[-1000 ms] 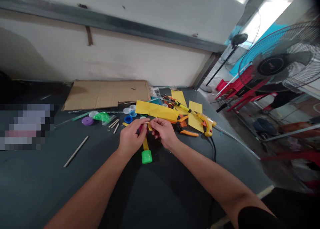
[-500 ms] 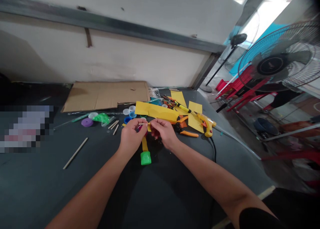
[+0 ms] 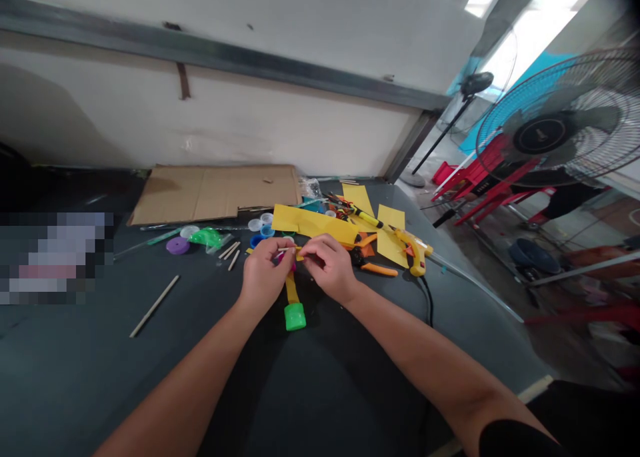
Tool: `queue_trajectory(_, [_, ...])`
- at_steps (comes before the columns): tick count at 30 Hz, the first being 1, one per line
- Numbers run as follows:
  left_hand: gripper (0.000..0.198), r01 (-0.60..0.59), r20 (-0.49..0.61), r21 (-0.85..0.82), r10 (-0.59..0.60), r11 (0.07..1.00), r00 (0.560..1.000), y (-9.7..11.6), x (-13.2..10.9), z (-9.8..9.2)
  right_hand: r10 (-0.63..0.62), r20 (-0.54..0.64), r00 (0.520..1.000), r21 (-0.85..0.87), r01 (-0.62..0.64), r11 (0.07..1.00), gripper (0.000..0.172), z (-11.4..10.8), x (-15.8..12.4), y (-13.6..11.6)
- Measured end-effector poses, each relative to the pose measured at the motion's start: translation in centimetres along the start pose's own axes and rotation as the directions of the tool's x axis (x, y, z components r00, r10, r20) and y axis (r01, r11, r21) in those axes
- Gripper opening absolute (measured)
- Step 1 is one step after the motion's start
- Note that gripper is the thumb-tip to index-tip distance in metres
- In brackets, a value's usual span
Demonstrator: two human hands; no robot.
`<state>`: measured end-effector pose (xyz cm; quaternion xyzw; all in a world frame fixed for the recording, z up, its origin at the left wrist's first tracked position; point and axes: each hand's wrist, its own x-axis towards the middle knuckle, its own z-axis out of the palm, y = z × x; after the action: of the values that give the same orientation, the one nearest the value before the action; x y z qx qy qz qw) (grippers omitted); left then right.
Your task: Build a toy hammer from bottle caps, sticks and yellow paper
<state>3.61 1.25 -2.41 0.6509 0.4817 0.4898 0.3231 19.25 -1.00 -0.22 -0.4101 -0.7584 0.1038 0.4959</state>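
Head view: from my station I see both hands close together just below the middle of the frame, above a dark grey table point(image 3: 100, 350). The left hand point(image 3: 263, 277) pinches a thin wooden stick point(image 3: 287, 249) between thumb and fingers. The right hand point(image 3: 326, 267) pinches the stick's other end, beside a small yellow paper piece point(image 3: 299, 254), though I cannot tell exactly where its fingers grip. A pink piece point(image 3: 281, 260) shows just under the left hand. A yellow paper strip point(image 3: 291, 289) runs down from the hands to a green bottle cap point(image 3: 295, 317), which sits on the table just below them.

Above the hands lie yellow paper sheets point(image 3: 315, 222) and blue bottle caps point(image 3: 258, 241). To their right are a yellow hot glue gun point(image 3: 413, 257) and orange-handled pliers point(image 3: 379, 268). Toward the left are a purple cap point(image 3: 177, 246), crumpled green plastic point(image 3: 206, 237), craft sticks point(image 3: 230, 252) and a long wooden dowel point(image 3: 154, 306). A cardboard sheet point(image 3: 213, 194) lies at the table's far edge, and a standing fan point(image 3: 550, 124) fills the upper right, with red chairs point(image 3: 485, 170) beyond.
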Motion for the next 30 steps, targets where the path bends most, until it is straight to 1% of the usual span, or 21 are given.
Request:
queue_trajectory(5, [0.015,-0.022,0.010,-0.011,0.022,1.000,1.000,0.1,-0.1,-0.1,-0.039,-0.011,0.999,-0.035,0.039,0.999,0.013,-0.4,0.4,-0.1])
queue_trajectory(8, [0.015,-0.036,0.022,-0.009,0.036,0.999,0.999,0.1,-0.1,-0.1,-0.020,-0.041,0.999,-0.002,0.020,1.000,0.009,-0.3,0.6,0.1])
queue_trajectory(14, [0.015,-0.079,0.019,0.027,0.079,0.996,0.997,0.4,-0.1,-0.1,0.163,-0.049,0.985,0.013,-0.163,0.987,0.009,0.3,0.6,0.3])
queue_trajectory(20, [0.015,-0.137,0.024,0.095,0.135,0.986,0.991,0.8,0.0,-0.4,0.351,-0.018,0.936,0.138,-0.345,0.928,0.012,0.6,0.8,0.1])
queue_trajectory(24, [0.016,-0.161,0.031,0.113,0.158,0.981,0.987,0.9,0.0,-0.4,0.425,-0.009,0.905,0.199,-0.415,0.888,0.013,0.6,1.0,-0.2])
queue_trajectory(30, [0.016,-0.243,0.018,0.169,0.244,0.955,0.970,1.2,0.1,-0.4,0.489,-0.006,0.872,0.254,-0.472,0.844,0.012,0.6,1.2,-0.2])
